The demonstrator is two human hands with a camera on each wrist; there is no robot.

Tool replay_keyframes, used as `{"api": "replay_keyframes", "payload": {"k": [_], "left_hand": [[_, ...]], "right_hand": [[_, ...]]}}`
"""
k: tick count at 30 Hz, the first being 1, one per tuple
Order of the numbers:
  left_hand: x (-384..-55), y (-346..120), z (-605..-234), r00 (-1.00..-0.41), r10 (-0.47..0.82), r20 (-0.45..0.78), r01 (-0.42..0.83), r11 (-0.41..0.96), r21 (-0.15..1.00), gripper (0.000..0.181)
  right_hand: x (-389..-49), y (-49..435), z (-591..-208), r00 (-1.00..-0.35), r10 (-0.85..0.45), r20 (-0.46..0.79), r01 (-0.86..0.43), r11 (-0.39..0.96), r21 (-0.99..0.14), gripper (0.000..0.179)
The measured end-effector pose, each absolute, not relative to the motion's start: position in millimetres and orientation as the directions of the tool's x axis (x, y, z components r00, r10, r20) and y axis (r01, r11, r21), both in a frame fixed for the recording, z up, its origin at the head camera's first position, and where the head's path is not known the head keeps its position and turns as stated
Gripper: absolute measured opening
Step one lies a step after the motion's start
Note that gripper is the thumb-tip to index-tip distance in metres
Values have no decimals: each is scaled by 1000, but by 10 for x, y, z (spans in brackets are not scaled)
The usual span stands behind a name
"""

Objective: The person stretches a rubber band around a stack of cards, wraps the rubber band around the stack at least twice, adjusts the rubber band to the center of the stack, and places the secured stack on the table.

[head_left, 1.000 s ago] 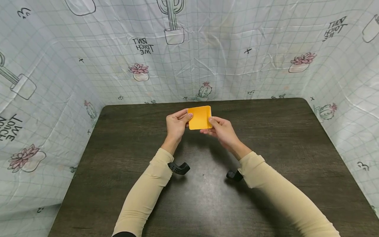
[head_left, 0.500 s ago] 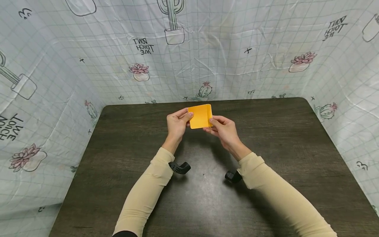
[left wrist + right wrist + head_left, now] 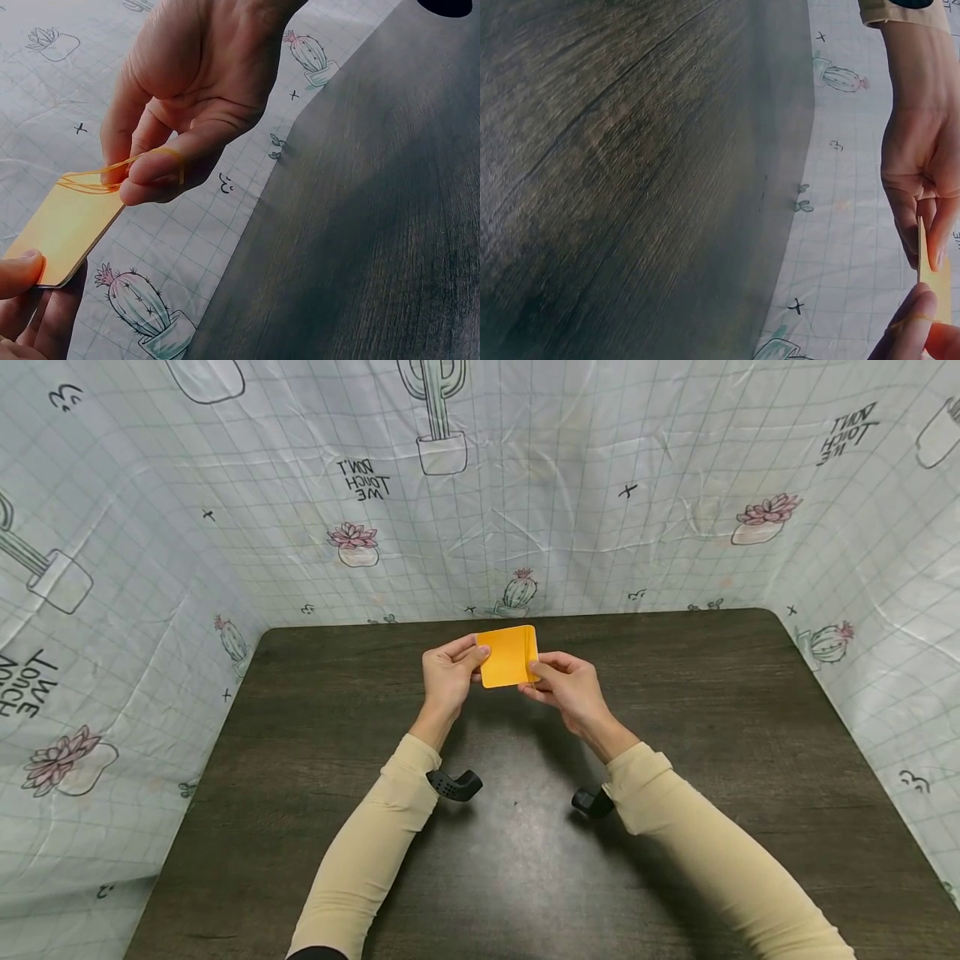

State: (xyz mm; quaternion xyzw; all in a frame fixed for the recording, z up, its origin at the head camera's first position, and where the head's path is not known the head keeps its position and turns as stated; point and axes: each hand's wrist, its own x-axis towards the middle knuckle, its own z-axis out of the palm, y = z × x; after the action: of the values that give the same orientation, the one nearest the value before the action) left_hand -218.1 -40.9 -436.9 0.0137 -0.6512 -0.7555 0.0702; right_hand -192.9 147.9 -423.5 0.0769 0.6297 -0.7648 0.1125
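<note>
Left hand [image 3: 446,681]: I pinch the notebook [image 3: 504,658].
Right hand [image 3: 576,695]: edged rightward, I grip the band [image 3: 90,186], likely stretching it.

Left fingers [image 3: 474,657] pinching; right fingers [image 3: 154,166] curled; arms [image 3: 378,835] extended.

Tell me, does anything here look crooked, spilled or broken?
Nothing looks spilled or broken. The thin orange band sits off-centre, bunched at one end of the flat yellow round-cornered pad and hooked on the right hand, though that seems deliberate. The white grid-printed sheet behind is creased.
</note>
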Motion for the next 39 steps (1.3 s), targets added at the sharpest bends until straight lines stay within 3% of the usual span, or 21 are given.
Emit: {"api": "replay_keyframes", "payload": {"k": [8,22,33,39], "left_hand": [[-2168,-423,-4361,-990,-123,68,86,-148,985,32],[-2172,-444,-4344,-991,-104,87,100,-124,987,35],[-2182,-471,-4353,-993,-103,58,73,-148,986,35],[-2167,-441,-4361,-996,-76,36,46,-140,989,33]], "right_hand": [[-1924,1510,-4241,-966,-99,-239,250,-108,-962,33],[-1948,1528,-4235,-969,-107,-224,237,-127,-963,35],[-1986,1559,-4233,-974,-74,-212,220,-137,-966,22],[-2042,1635,-4159,-987,-58,-147,150,-39,-988,34]]}}
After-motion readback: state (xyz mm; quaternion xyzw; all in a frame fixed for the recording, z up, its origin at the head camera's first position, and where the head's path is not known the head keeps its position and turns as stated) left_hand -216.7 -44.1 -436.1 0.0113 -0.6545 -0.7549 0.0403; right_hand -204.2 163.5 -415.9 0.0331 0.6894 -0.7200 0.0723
